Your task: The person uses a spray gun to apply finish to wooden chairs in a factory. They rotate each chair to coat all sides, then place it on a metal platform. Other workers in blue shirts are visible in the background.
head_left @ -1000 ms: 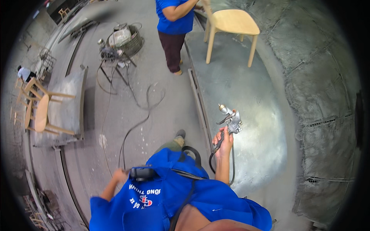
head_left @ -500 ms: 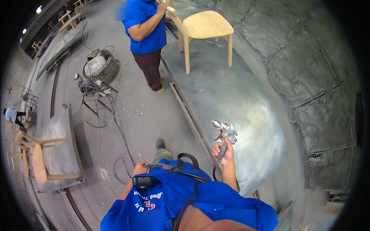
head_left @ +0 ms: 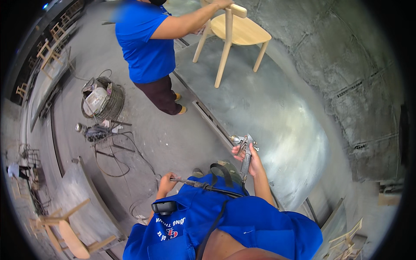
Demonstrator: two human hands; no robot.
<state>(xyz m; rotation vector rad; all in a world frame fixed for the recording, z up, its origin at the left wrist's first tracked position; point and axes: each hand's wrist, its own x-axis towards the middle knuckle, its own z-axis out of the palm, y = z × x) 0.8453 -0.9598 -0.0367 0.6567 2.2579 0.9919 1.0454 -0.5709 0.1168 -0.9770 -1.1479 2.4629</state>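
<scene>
My right hand (head_left: 251,160) grips a metal spray gun (head_left: 243,145) by its handle, nozzle aimed left, held over the edge of a grey metal platform (head_left: 277,112). My left hand (head_left: 167,181) is closed on the black hose (head_left: 203,186) that runs across my blue shirt to the gun. A pale wooden chair (head_left: 236,32) stands on the far end of the platform. A person in a blue shirt (head_left: 145,41) stands beside it with a hand on the chair's back.
A wire basket with a machine and tangled cables (head_left: 102,102) sits on the concrete floor to the left. Another wooden chair (head_left: 65,229) lies on a grey board at lower left. Stained grey walls (head_left: 346,65) enclose the platform on the right.
The view has swung closer to the platform and the other person. That person has stepped nearer and keeps a hand on the chair. My hands keep the gun and hose.
</scene>
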